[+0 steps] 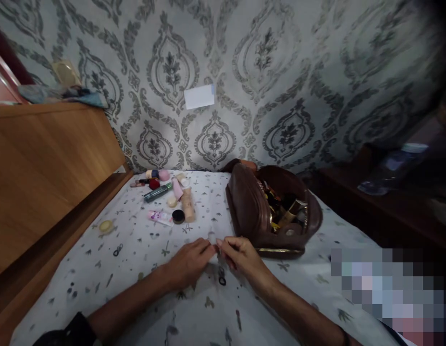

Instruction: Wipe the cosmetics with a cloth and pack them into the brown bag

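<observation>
My left hand (192, 262) and my right hand (241, 257) meet fingertip to fingertip over the patterned white sheet (208, 312). Both are closed in a pinch around something small and pale, too small to make out. Just right of my right hand stands a brown handbag (244, 204), unzipped, with dark and gold items inside. Beyond my left hand lie a black-lidded jar (178, 216), a beige tube (188, 205), a pink-and-white tube (160, 217), a green bottle (157, 192) and a pink tube (177, 189). A round yellow container (105, 226) sits apart at the left.
A wooden board (53, 163) borders the sheet on the left, with a cloth (64, 95) on top. Patterned wallpaper (223, 57) rises behind, bearing a white switch plate (199, 97). At right, a clear bottle (392, 168) lies on a dark surface. A blurred patch covers the lower right.
</observation>
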The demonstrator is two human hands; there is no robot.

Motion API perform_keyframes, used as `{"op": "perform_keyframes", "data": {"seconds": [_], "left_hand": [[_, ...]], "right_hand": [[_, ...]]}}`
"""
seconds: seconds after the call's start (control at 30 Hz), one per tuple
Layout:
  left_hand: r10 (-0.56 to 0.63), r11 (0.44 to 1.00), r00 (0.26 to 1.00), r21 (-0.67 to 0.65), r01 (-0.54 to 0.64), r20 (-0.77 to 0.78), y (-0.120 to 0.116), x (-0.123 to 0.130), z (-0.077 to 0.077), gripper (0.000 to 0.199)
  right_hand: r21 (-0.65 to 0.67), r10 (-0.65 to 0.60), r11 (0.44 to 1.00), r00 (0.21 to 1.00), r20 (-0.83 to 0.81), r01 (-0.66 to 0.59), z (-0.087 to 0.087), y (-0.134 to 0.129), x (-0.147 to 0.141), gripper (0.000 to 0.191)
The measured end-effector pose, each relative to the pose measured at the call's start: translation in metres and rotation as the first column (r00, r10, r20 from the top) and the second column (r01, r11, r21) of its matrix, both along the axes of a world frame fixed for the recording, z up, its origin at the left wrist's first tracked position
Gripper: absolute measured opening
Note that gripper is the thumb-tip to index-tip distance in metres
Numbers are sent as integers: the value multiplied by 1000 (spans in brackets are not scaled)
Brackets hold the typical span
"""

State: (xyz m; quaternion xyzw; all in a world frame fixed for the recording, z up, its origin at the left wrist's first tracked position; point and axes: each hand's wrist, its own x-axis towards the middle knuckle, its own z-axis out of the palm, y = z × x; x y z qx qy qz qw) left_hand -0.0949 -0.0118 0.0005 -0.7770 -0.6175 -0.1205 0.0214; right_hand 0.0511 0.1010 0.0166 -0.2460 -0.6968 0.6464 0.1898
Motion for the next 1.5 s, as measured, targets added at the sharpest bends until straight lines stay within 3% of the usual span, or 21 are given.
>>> {"op": "perform_keyframes", "data": {"seconds": [0.1,0.2,0.37,0.53,0.7,0.83,0.93,1.0,1.17,1.33,1.5], "left_hand": [[131,985,986,100,-141,101,-4,-30,4,51],[247,928,943,226,-296,222,-10,-70,3,55],[385,766,831,363,-531,402,-28,-121,-15,41],[455,675,696,294,-677,556,-36,-129,-25,33],[458,655,666,283,-701,589,-34,-128,-21,32],[465,599,614,284,-749,638,-36,-137,-15,35],[453,578,654,359,-733,606,-38,-149,-13,38],[506,549,647,366,-752,571,-40,-158,-14,40],[568,573,646,318,-755,510,-37,-163,-24,38],[624,636,679,255,-729,387,-31,-156,-31,39],[668,664,689,193,-723,283,-28,-158,-34,24]], "right_hand": [[-64,-16,998,1000,-24,14,-5,-7,-25,56],[-64,20,998,1000,-21,-21,-13,-14,-48,55],[206,-8,978,998,-62,21,-30,-22,-60,50],[370,65,928,997,-41,-45,-45,-23,-47,49],[356,61,933,998,-33,-46,-45,-19,-49,50],[327,85,942,996,-21,-73,-42,-20,-52,48],[338,91,938,995,-37,-73,-42,-21,-53,48],[367,109,926,993,-38,-87,-43,-23,-54,47],[498,143,861,989,-46,-101,-41,-27,-56,43],[538,155,835,987,-28,-116,-37,-27,-57,40],[561,170,817,985,-15,-133,-39,-26,-57,40]]}}
